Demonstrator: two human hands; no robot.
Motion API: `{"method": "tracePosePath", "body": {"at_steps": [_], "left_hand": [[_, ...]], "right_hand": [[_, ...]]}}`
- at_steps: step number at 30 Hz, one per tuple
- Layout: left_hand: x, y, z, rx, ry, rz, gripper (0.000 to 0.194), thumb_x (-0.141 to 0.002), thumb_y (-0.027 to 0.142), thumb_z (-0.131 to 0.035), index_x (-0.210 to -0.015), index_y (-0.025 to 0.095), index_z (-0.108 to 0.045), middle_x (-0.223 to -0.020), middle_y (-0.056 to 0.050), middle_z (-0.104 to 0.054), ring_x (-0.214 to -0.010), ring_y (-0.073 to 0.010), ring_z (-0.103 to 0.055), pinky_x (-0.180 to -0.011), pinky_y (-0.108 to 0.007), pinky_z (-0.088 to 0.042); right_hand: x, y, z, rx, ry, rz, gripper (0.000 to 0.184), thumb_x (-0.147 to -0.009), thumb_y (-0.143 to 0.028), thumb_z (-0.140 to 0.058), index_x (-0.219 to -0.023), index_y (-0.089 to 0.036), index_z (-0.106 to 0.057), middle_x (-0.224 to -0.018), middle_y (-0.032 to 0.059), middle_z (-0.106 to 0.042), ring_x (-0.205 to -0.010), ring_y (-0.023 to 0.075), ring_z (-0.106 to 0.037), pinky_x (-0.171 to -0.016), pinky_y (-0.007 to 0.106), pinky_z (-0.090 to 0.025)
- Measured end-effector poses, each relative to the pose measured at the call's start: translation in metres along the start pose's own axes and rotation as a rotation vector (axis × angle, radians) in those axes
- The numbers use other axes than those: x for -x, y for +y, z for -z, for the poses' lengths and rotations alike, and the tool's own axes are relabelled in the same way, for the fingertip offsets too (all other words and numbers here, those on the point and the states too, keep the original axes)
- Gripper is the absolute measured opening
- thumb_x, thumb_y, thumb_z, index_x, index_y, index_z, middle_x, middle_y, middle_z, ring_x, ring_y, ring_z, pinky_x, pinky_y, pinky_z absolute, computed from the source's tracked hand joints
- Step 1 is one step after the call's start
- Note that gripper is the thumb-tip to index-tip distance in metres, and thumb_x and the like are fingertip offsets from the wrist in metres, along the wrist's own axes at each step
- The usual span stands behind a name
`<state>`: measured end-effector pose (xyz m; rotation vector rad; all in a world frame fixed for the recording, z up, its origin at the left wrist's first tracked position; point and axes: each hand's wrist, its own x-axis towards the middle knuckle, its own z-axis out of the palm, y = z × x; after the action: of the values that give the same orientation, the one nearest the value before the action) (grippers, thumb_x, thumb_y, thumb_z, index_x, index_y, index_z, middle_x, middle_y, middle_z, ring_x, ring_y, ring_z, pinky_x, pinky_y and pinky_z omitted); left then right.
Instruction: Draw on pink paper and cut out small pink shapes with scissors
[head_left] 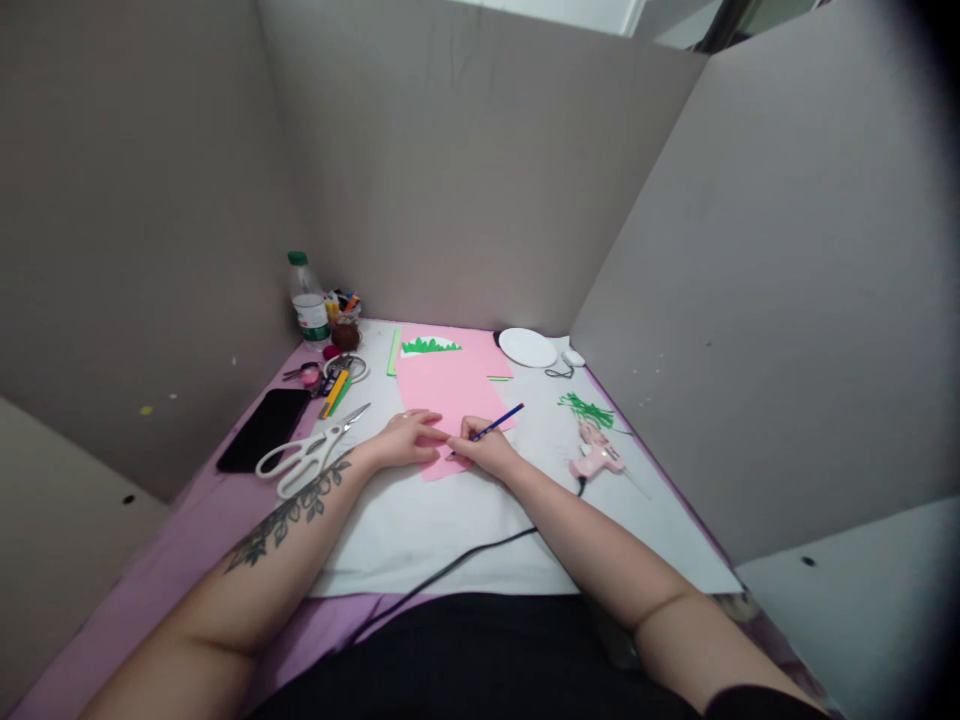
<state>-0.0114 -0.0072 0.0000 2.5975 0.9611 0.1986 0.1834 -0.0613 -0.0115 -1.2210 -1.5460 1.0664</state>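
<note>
A sheet of pink paper lies in front of me on the white cloth, overlapping more pink sheets behind it. My right hand is closed around a dark blue pencil, whose lower end meets the paper near its front edge. Flat on the same sheet rests my left hand, fingers stretched toward the right hand and almost touching it. Just left of that hand, a pair of white-handled scissors lies with its blades slightly apart. Green grass-shaped cutouts sit on the pink paper at the back.
To the left are a black phone, a plastic bottle, a yellow cutter and a cup of pens. At right lie a pink glue gun, green strands and a white disc. A black cable crosses the front.
</note>
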Motion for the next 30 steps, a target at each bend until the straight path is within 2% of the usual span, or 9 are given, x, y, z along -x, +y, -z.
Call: {"method": "tracePosePath", "body": {"at_steps": [4,9,13,18,23,30], "left_hand": [[-0.0006,-0.0013,-0.0010,-0.010,0.001,-0.003,0.040,-0.079,0.039,-0.058,-0.118,0.034,-0.061,-0.140,-0.005,-0.044,-0.131,-0.0292,-0.034,-0.106,-0.045,-0.024],[-0.0011,-0.0030,-0.0026,0.001,0.001,0.004,0.041,-0.078,0.039,-0.058,-0.119,0.035,-0.060,-0.141,-0.004,-0.042,-0.131,-0.0294,-0.033,-0.107,-0.045,-0.023],[-0.0013,-0.0033,-0.0028,0.003,0.001,0.002,0.040,-0.078,0.039,-0.058,-0.118,0.034,-0.061,-0.141,-0.004,-0.043,-0.131,-0.0295,-0.033,-0.107,-0.045,-0.023],[-0.0016,-0.0035,-0.0024,0.001,-0.005,0.005,0.041,-0.078,0.038,-0.058,-0.119,0.035,-0.060,-0.141,-0.003,-0.043,-0.131,-0.0287,-0.033,-0.107,-0.044,-0.022],[-0.0015,-0.0034,-0.0021,0.000,-0.002,0.000,0.040,-0.078,0.039,-0.058,-0.118,0.034,-0.061,-0.141,-0.003,-0.043,-0.131,-0.0294,-0.033,-0.107,-0.044,-0.023],[-0.0010,-0.0027,-0.0016,0.000,0.004,-0.004,0.040,-0.078,0.039,-0.058,-0.118,0.034,-0.061,-0.141,-0.005,-0.043,-0.131,-0.0289,-0.034,-0.107,-0.045,-0.023]], "right_hand": [[-0.0004,-0.0008,0.0001,0.054,0.053,0.029,0.028,-0.071,-0.033,-0.063,-0.057,-0.021,-0.041,-0.048,-0.0069,-0.046,-0.049,0.0107,-0.048,-0.049,0.022,-0.039],[0.0002,-0.0022,0.0008,-0.045,-0.032,-0.025,0.027,-0.069,-0.029,-0.063,-0.057,-0.021,-0.040,-0.046,-0.0077,-0.046,-0.047,0.0114,-0.050,-0.050,0.023,-0.043],[0.0004,-0.0021,0.0006,-0.006,0.035,-0.001,0.027,-0.070,-0.030,-0.063,-0.058,-0.021,-0.041,-0.046,-0.0075,-0.047,-0.048,0.0110,-0.050,-0.049,0.023,-0.041],[0.0011,-0.0029,0.0003,-0.082,-0.049,-0.069,0.028,-0.068,-0.029,-0.064,-0.058,-0.021,-0.039,-0.045,-0.0084,-0.046,-0.049,0.0124,-0.054,-0.052,0.025,-0.046],[0.0007,-0.0021,0.0008,-0.025,0.013,-0.020,0.027,-0.070,-0.029,-0.063,-0.058,-0.021,-0.041,-0.047,-0.0077,-0.048,-0.049,0.0115,-0.053,-0.051,0.023,-0.043],[0.0010,-0.0021,0.0016,-0.116,-0.062,-0.061,0.028,-0.069,-0.028,-0.065,-0.058,-0.021,-0.040,-0.045,-0.0083,-0.047,-0.048,0.0126,-0.056,-0.051,0.025,-0.046]]}}
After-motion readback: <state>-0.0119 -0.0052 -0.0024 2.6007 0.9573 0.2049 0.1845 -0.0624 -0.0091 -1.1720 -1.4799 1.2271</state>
